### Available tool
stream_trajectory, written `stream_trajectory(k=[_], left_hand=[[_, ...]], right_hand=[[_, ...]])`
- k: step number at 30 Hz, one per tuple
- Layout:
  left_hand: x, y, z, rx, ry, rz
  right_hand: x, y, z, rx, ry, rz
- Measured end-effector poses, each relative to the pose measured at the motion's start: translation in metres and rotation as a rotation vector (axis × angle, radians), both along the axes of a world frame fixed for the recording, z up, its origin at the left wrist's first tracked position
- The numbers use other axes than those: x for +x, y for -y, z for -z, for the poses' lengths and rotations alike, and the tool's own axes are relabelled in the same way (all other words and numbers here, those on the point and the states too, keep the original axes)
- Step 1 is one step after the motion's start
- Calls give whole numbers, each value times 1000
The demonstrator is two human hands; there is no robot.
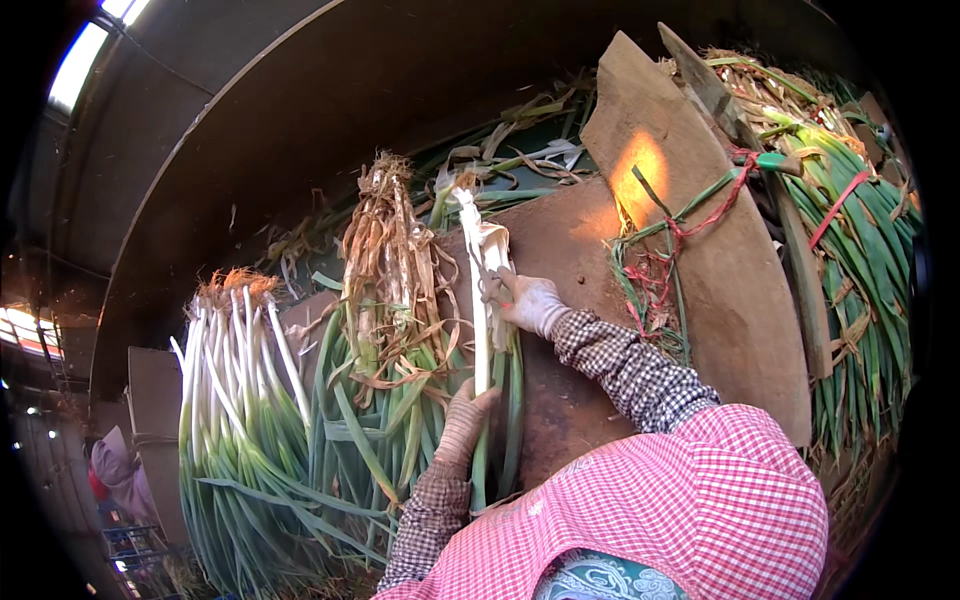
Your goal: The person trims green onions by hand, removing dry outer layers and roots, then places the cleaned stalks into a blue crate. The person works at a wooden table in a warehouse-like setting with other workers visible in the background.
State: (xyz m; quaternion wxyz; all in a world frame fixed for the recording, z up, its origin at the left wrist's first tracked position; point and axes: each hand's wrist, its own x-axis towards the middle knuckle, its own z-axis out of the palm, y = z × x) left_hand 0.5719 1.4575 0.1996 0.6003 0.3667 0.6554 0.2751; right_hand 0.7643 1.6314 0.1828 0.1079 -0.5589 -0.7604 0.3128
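My left hand (pixel 466 420), in a brownish glove, is closed round the lower part of a long green onion (pixel 481 340), which stands nearly upright with its roots up. At the same stalk's upper half, my right hand (pixel 530 302), in a pale glove, has its fingers closed on a loosened white outer layer (pixel 493 245). A small greyish shape shows at the right fingertips, too unclear to name. Just left of my hands leans a bundle of unpeeled green onions (pixel 385 270) with dry brown skins. Farther left lie cleaned green onions (pixel 235 360), white above and green below.
A brown board (pixel 700 230) rises on the right, with red and green ties (pixel 690 228) hanging over it. Behind it, more green onions (pixel 865 260) are heaped, with a green-handled tool (pixel 778 163) near the ties. Leaf scraps (pixel 510 160) lie at the back. A curved dark wall (pixel 300 110) surrounds the far side.
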Motion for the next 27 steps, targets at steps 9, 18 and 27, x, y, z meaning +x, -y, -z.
stream_trajectory(k=[9, 18, 27], left_hand=[[-12, 4, -8, 153, -240, 42], [-20, 54, -86, -259, 111, 131], [-74, 151, -211, -318, 29, -525]], right_hand=[[3, 33, -20, -102, 156, -38], [-48, -133, 49, -584, -1594, 716], [36, -381, -159, -73, -1584, 486]])
